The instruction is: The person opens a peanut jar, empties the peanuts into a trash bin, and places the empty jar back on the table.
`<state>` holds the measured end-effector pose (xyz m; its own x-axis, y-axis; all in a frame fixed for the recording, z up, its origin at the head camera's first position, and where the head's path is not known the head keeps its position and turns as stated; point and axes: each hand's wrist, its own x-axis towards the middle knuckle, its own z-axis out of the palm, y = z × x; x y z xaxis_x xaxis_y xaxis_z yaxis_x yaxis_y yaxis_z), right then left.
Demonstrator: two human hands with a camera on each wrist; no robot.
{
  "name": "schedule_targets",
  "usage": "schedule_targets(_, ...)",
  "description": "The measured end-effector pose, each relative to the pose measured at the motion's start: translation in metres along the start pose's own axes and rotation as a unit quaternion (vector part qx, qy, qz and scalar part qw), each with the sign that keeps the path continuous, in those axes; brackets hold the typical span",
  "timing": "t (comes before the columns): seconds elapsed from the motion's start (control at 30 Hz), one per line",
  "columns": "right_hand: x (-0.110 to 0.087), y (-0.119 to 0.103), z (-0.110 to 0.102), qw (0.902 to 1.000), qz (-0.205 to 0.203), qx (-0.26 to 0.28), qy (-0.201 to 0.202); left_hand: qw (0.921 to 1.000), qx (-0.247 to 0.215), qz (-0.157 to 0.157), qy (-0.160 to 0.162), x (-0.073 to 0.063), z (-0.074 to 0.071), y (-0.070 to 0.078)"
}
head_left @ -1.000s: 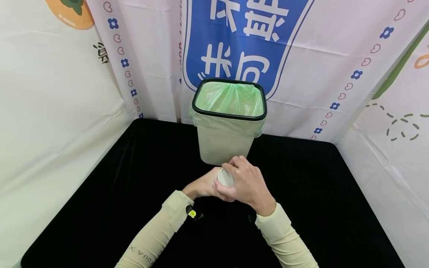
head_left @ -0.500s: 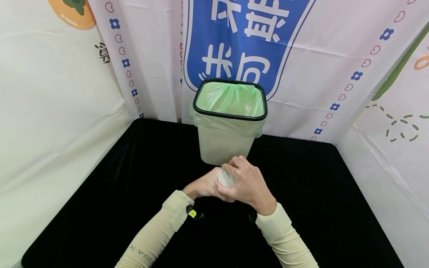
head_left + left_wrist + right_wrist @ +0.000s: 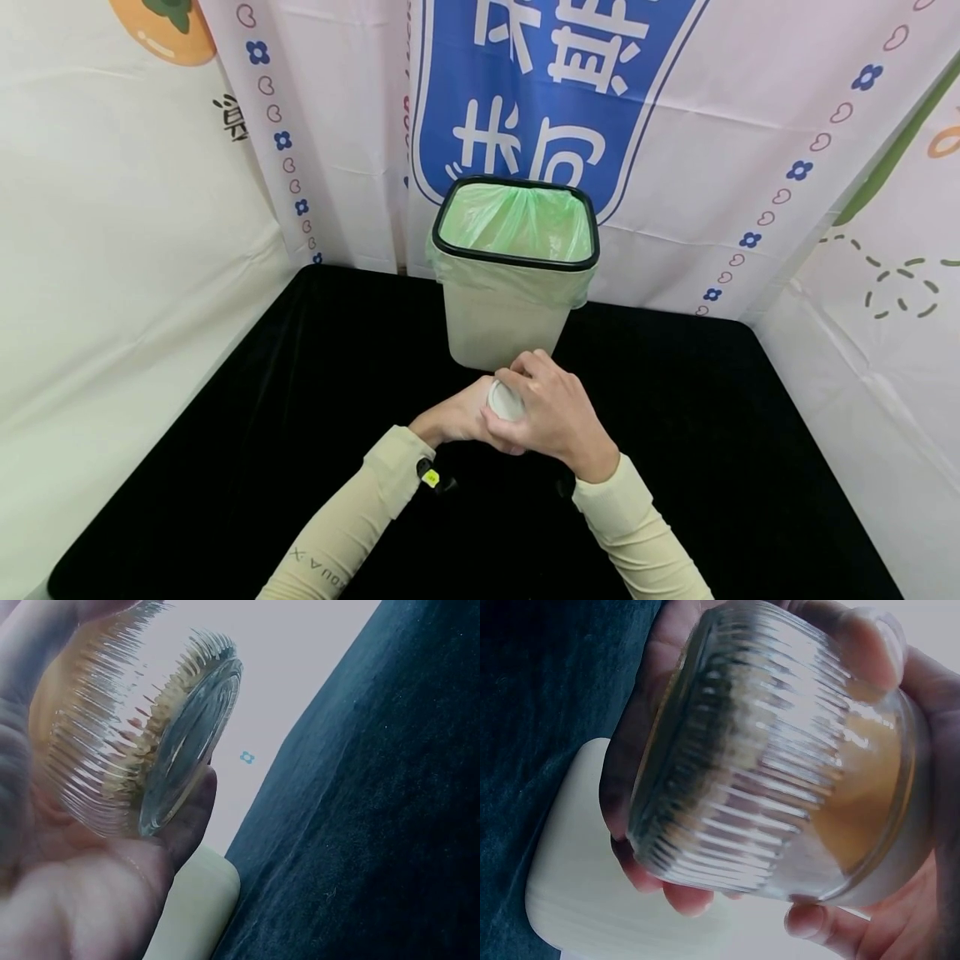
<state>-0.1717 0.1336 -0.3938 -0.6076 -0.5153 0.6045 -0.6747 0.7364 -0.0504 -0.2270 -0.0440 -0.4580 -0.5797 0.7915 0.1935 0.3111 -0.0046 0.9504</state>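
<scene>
A ribbed clear glass jar (image 3: 757,765) is held tilted between both hands, with something pale and crumbly near its base. My left hand (image 3: 461,414) grips the glass body, its fingers curled round the side. On top is a white lid (image 3: 506,401), which the fingers and thumb of my right hand (image 3: 557,414) hold by its edge. From the left wrist, the round base (image 3: 191,746) of the jar shows past my palm. An orange-brown patch appears through the glass near the lid; whether it lies inside cannot be told.
Just beyond the hands stands a pale trash bin (image 3: 502,325) with a black rim and a green bag liner. Black cloth covers the table (image 3: 675,417). Printed white curtains (image 3: 360,150) enclose the back and both sides.
</scene>
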Motion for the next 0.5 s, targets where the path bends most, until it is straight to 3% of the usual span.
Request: schedule_targets(0.5,-0.0007,0.0027,0.0008,0.9999,-0.007,0.013,0.003,1.0000,-0.001,0.003,-0.004,0.0000,-0.0001,-0.0002)
